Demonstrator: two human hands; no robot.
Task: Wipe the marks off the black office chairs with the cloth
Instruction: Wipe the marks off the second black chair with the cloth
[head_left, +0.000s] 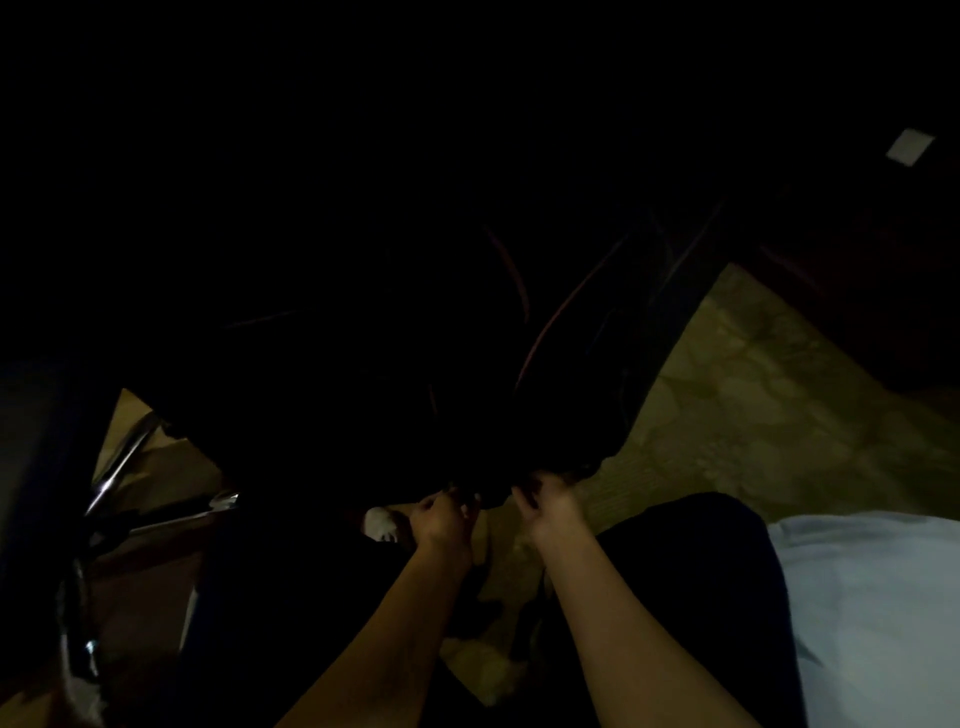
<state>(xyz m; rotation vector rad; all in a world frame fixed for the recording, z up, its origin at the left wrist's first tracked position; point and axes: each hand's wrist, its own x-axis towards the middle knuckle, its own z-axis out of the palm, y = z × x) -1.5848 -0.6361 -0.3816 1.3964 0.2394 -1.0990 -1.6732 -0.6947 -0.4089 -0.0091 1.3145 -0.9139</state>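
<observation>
Head view: left hand (441, 517) and right hand (550, 501) grip dark chair (363, 364) edge

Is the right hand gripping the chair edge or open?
Gripping: right hand fingers curl over the dark chair edge. Too dark to spot the cloth.

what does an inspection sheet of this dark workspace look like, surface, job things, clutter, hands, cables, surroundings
surface: yellowish patterned floor, dimly lit.
job's things: black office chair, mostly lost in shadow, with thin reddish piping lines; marks cannot be seen. A small whitish bunched cloth-like thing shows just left of the left hand; whether it is the cloth is unclear.
clutter: small pale rectangular thing far upper right.
grippers: left hand and right hand both curl fingers on the chair's dark lower edge.
cables: nothing seen for sure.
surroundings: shiny chrome chair frame at left; light blue-white fabric at right; dark furniture upper right.
</observation>
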